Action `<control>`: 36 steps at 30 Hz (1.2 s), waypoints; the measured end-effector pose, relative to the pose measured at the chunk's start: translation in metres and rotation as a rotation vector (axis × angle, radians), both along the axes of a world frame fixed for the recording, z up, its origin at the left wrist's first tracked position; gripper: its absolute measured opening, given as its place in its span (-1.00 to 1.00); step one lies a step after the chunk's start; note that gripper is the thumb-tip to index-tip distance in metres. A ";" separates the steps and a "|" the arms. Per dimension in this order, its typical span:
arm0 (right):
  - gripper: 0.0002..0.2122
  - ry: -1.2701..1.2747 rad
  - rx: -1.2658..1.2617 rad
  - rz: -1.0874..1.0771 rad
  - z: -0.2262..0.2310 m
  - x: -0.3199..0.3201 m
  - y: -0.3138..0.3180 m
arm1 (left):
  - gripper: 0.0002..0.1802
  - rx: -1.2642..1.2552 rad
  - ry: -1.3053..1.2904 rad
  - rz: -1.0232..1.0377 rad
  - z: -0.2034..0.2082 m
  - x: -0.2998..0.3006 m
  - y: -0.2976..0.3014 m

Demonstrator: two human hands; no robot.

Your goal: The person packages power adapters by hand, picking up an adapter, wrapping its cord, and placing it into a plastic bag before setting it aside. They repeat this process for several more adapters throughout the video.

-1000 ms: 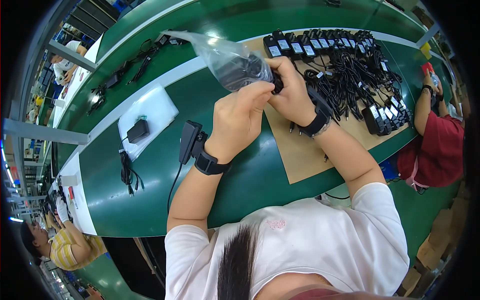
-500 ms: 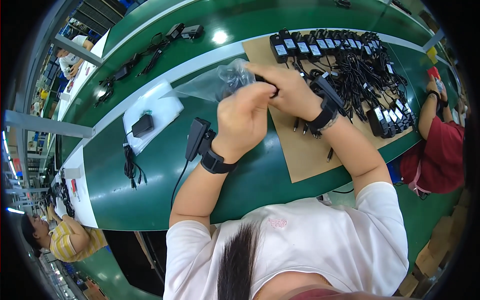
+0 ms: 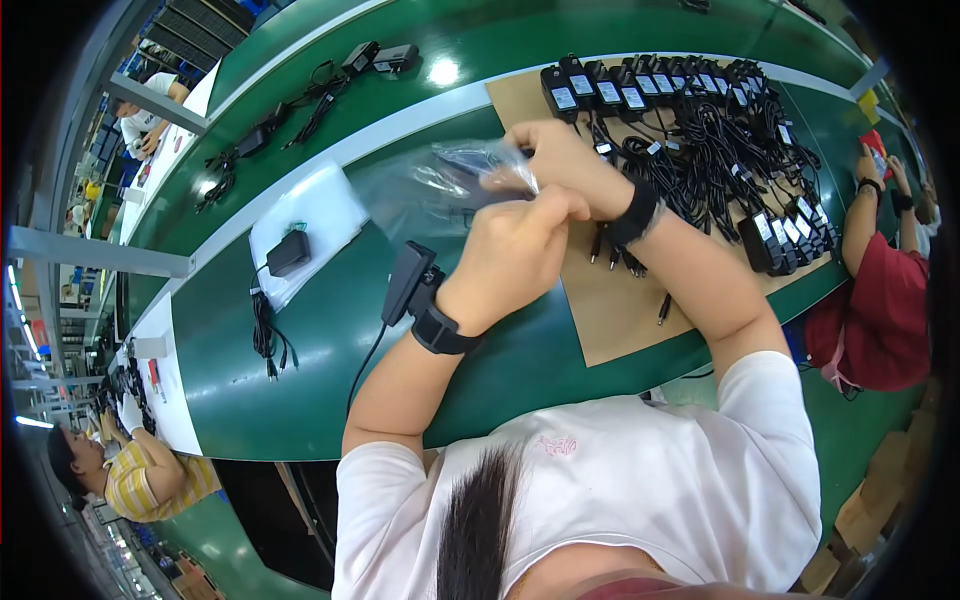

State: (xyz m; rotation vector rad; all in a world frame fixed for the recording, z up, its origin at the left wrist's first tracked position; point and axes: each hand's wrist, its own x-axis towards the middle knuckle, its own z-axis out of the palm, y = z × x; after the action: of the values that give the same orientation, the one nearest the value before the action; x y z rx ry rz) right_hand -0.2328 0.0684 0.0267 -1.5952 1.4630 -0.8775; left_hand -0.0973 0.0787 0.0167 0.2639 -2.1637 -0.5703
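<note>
A clear plastic bag (image 3: 415, 195) stretches leftward from my hands above the green table. My left hand (image 3: 515, 245) is closed at the bag's near edge, knuckles up, thumb pointing at the other hand. Beside it my right hand (image 3: 572, 168) is bent over the bag's right end, its fingers curled onto the film. A small dark shape shows under the right fingers; I cannot make out what it is. To the left, a black power adapter (image 3: 289, 253) with its cable lies on a stack of clear bags (image 3: 335, 215).
Brown cardboard (image 3: 610, 320) on the right bears rows of black adapters (image 3: 640, 88) and tangled cables (image 3: 715, 170). More adapters (image 3: 395, 58) lie on the far green surface beyond a pale rail. A person in red (image 3: 880, 310) works at the right; others sit left.
The bag has flattened and spread out leftward. My left hand has shifted right and down, and my right hand has turned over the bag's end.
</note>
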 end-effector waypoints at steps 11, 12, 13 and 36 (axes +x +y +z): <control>-0.35 -0.448 -0.388 0.014 -0.005 0.021 -0.003 | -0.50 -0.043 0.037 0.397 0.045 0.050 -0.024; -0.35 -0.555 -0.282 -0.019 -0.004 0.020 -0.003 | -0.39 -0.207 0.046 0.562 0.054 0.063 -0.030; -0.34 -0.575 -0.158 -0.009 -0.006 0.015 -0.004 | -0.26 -0.290 0.074 0.676 0.062 0.071 -0.037; -0.51 -0.641 -0.235 -0.039 -0.031 0.035 -0.004 | -0.14 1.142 0.401 0.005 -0.022 0.054 -0.047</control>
State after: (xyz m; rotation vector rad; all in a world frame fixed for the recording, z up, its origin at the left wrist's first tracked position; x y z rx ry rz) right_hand -0.1980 0.0646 -0.0048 -1.2668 0.9593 -1.4624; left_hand -0.0429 0.0313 -0.0051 0.6805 -1.2529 -1.6548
